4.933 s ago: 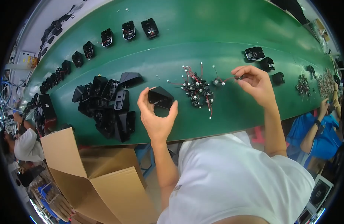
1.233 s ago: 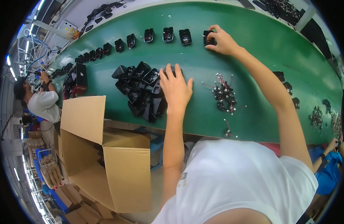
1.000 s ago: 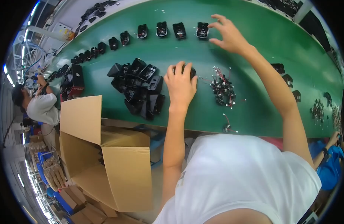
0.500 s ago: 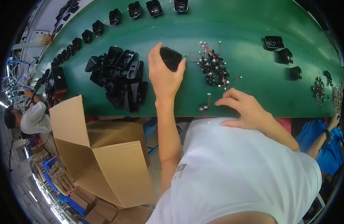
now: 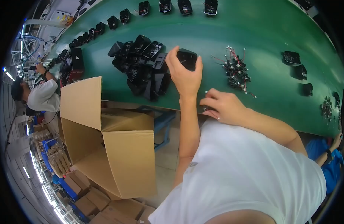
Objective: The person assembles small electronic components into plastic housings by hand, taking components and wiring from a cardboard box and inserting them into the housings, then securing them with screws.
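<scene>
My left hand (image 5: 186, 79) is curled round a black plastic housing (image 5: 188, 58) on the green table, thumb on one side and fingers on the other. The housing's hollow side faces up. Close to the table's near edge, my right hand (image 5: 226, 107) has its fingertips together on a small black wired part (image 5: 206, 108) with white connectors, mostly covered by the fingers. Beyond that hand lies a heap of similar wired parts (image 5: 237, 72) with red and black leads. To the left of my left hand is a pile of black housings (image 5: 140, 69).
An open cardboard box (image 5: 129, 160) stands below the table edge at left. Several housings (image 5: 185, 6) line the far side, and others (image 5: 292, 57) sit at right. Small parts (image 5: 326, 109) lie at far right. A person in white (image 5: 44, 95) works at left, another in blue (image 5: 321, 153) at right.
My right hand has moved left to the small wired part, and its fingers have closed on it. My left hand still holds the housing. The whole view has shifted.
</scene>
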{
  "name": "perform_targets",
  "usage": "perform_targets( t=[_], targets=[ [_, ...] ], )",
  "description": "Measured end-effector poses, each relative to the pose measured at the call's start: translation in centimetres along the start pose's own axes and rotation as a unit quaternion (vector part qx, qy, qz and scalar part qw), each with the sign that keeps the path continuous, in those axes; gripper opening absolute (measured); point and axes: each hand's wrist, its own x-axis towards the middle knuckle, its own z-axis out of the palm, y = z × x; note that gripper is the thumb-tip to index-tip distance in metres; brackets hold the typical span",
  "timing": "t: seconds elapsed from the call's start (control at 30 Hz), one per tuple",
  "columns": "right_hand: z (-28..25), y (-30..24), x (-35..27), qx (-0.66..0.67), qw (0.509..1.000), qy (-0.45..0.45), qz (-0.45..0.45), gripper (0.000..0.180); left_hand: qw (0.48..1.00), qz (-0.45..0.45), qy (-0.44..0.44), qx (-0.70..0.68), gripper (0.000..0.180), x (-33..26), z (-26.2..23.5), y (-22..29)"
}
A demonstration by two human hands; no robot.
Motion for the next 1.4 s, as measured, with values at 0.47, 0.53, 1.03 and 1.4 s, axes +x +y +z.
perform_targets(
  t=[0.47,0.53,1.03,1.4],
  targets=[
    [-9.5,1.5,1.1,-0.032,0.973,0.168,0.158,0.034,0.991,0.024,-0.087,-0.097,0.066,-1.8,-1.2,1.7],
    [-10.2,1.1,1.0,0.007,0.968,0.159,0.194,0.036,0.989,0.024,-0.093,-0.113,0.067,-1.9,-1.2,2.1],
    [-11.5,-0.7,0.0,0.239,0.930,0.243,0.140,0.023,0.924,0.016,-0.228,-0.306,0.082,-1.8,-2.0,5.6],
    [-11.8,-1.3,0.2,0.067,0.965,0.252,0.037,0.018,0.916,0.038,-0.230,-0.326,0.097,-2.0,-2.1,6.3]
  ],
)
